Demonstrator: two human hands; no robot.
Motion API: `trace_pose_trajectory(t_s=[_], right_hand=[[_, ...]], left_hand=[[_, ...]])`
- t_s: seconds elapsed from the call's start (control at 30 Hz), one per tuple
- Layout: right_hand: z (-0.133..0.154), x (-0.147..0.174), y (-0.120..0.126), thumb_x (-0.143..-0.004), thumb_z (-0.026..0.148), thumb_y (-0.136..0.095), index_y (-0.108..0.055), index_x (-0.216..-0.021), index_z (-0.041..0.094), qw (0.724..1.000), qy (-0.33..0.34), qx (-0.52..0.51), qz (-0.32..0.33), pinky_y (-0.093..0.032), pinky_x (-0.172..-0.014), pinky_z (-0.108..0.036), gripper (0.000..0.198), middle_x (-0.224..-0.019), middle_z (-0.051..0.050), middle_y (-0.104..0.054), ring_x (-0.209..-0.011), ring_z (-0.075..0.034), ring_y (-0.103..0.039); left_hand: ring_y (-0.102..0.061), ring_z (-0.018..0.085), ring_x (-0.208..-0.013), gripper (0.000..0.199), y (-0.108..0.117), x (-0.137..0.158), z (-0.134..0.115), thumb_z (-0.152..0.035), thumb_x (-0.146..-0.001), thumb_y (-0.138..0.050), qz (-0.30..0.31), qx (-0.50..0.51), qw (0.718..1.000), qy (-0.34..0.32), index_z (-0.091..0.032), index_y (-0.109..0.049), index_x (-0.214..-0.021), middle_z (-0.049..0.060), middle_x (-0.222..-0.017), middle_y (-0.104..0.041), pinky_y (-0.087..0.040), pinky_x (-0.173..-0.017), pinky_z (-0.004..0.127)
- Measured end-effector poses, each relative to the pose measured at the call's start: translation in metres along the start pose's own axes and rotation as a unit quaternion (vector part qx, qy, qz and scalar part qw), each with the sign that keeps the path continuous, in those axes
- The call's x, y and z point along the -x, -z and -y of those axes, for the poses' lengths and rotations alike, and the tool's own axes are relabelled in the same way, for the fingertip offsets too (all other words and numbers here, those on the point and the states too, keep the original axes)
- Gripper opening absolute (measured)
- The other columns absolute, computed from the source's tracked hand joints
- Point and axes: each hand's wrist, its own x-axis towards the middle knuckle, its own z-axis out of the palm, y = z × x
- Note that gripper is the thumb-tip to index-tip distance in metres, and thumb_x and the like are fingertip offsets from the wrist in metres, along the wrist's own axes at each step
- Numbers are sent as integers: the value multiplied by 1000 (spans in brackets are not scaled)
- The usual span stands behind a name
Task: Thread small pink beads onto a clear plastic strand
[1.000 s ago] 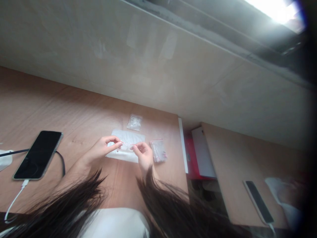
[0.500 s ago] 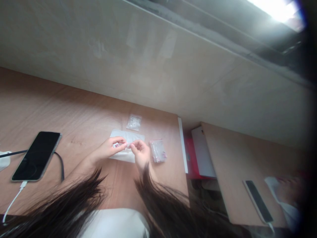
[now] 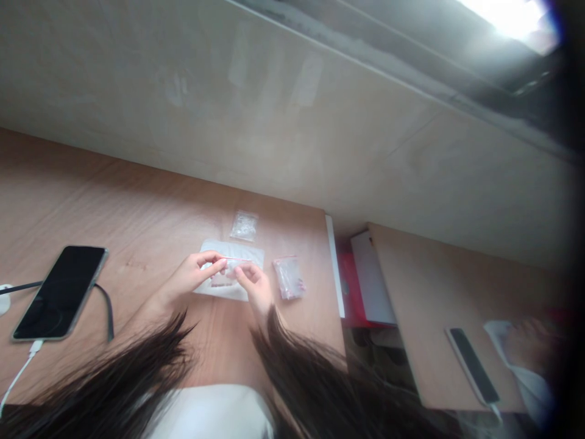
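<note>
Wood desk [image 3: 146,225] below — my L hand [image 3: 196,272] pinches a clear bag [image 3: 231,263], can't tell if R hand [image 3: 256,288] does — best kept taut w/ both.

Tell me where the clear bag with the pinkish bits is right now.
In the head view, the clear bag lies on the wooden table, just to the right of the right hand and the white sheet, near the table's right edge.
</note>
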Motion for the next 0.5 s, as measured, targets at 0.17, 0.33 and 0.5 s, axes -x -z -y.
trace_pose_trajectory(t_s=[0.17,0.33,0.5], right_hand=[[4,12,7,-61,52,-61,-55,-70,17,998,-40,-22,-46,-45,-39,-23,37,-51,3,-55,-45,-10,-50],[33,14,67,-62,49,-61,-54,-76,18,972,10,34,-232,-42,-34,-19,35,-50,6,-48,-41,-7,-43],[31,5,118,-66,41,-55,-56,-77,16,944,-44,179,-274,-43,-41,-25,27,-62,-2,-55,-50,-13,-50]], left_hand=[[-57,15,-68,32,0,-2,7,-45,-78,-46,-42,49,997,38,-17,-59,-82,2,-78,-62,-44,-58,22],[-58,17,-71,32,13,1,28,-46,-75,-50,-135,26,988,71,-16,-60,-77,3,-75,-64,-44,-59,23],[-58,18,-71,36,19,4,54,-50,-71,-52,-145,10,985,91,-15,-61,-74,4,-73,-64,-45,-63,25]])
